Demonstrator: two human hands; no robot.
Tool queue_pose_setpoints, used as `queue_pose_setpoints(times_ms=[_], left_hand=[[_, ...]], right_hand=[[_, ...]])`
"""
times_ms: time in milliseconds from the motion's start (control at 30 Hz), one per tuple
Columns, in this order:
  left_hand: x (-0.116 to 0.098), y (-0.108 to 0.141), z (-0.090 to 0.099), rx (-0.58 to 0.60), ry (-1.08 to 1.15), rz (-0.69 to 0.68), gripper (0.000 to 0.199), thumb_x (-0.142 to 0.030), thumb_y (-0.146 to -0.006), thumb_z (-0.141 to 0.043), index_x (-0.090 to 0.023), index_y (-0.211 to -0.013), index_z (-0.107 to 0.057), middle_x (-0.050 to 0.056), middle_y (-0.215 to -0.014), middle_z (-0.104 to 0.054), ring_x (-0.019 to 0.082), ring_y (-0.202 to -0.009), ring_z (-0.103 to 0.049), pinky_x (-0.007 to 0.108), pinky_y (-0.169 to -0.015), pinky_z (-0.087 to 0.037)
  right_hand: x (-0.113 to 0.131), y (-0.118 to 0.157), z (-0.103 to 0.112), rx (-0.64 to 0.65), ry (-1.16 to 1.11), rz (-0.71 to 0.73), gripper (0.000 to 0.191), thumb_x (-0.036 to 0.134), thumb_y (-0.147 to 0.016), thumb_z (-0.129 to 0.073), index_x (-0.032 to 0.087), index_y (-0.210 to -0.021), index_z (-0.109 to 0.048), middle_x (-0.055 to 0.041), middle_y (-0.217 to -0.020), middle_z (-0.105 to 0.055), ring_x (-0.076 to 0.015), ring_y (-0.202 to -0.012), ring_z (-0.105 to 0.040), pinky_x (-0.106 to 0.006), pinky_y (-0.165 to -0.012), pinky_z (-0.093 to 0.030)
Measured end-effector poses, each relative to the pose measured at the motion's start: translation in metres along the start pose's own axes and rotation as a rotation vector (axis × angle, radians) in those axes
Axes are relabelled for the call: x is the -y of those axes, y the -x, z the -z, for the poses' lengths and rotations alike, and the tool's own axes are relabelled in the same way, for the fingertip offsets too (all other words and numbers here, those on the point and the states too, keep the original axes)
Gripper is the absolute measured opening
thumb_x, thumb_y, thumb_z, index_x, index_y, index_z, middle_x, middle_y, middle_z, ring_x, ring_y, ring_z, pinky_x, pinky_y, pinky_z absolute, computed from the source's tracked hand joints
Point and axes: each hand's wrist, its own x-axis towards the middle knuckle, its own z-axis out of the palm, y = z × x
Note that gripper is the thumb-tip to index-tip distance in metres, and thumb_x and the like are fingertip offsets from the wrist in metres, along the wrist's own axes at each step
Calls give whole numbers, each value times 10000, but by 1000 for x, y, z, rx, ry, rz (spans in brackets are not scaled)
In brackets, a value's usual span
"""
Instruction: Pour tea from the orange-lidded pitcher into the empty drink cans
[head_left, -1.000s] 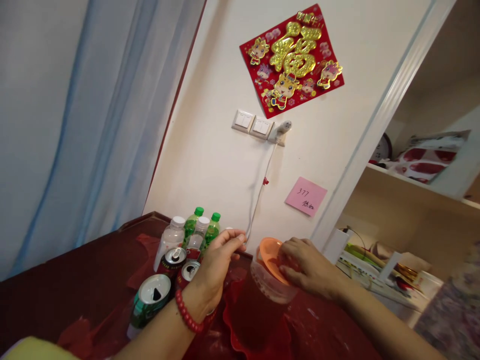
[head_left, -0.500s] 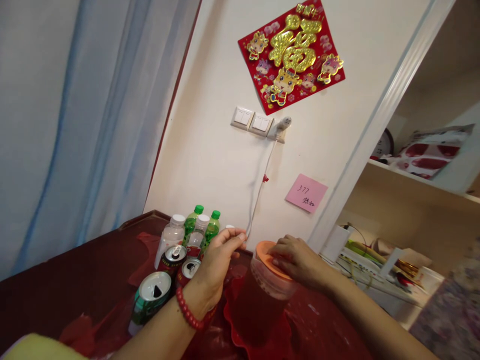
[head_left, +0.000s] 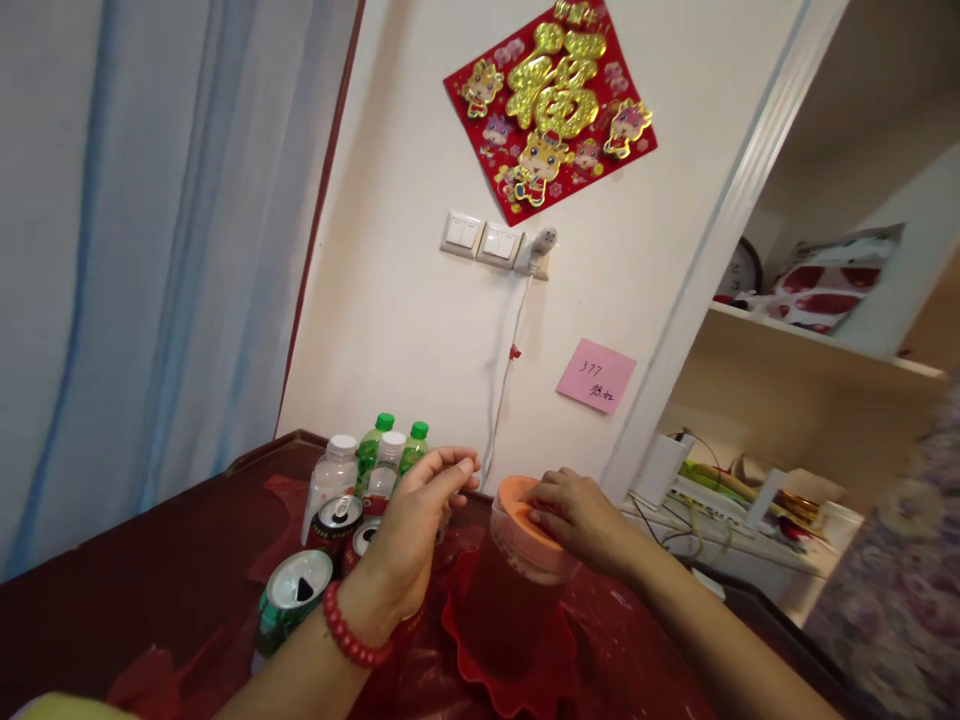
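A clear plastic container point(head_left: 517, 590) with an orange lid point(head_left: 525, 510) stands in a red scalloped dish point(head_left: 469, 655). My right hand point(head_left: 574, 515) rests on the lid, its fingers bent over the top. Left of the container, my left hand point(head_left: 420, 515) hangs in the air, thumb against the fingers; whether anything small is between them cannot be made out. A red bead bracelet point(head_left: 349, 630) circles the left wrist. Beside that hand stand a green can point(head_left: 289, 600), dark cans point(head_left: 335, 520) and several bottles point(head_left: 330, 475) with white or green caps.
The dark red table point(head_left: 135, 560) has a red plastic sheet on it. Behind are a wall with switches point(head_left: 480, 240), a plugged-in white cable point(head_left: 504, 390) and a pink note point(head_left: 596, 377). Blue curtains point(head_left: 180, 200) hang left; cluttered shelves point(head_left: 825, 345) stand right.
The view has shifted slightly, so most things appear further left. The orange lid now sits flatter on the container, with my right hand still on it. My left hand keeps its pinched pose.
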Motion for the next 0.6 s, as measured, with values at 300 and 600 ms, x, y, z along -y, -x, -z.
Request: queue_pose_setpoints(times_ms=[300,600], left_hand=[[-28,26,-1,-6,-99,-199,397,-491,-716,-789,-236,-1004,-687,31,-1036,-687,227,-1015,-605,317,-883,-461],[-48,11,-13,-80,-142,-343,390,-462,-707,-794,-213,-983,-677,21,-1023,-686,186,-929,-602,296,-834,-452]], right_hand=[[6,26,8,-250,-156,-31,318,316,-1006,-450,243,-1214,-679,-99,-1173,-657,-217,-1074,-609,-382,-935,-462],[11,120,17,-453,-450,22,264,352,-1008,-449,282,-1140,-666,-82,-1104,-668,-199,-1029,-654,-321,-889,-535]])
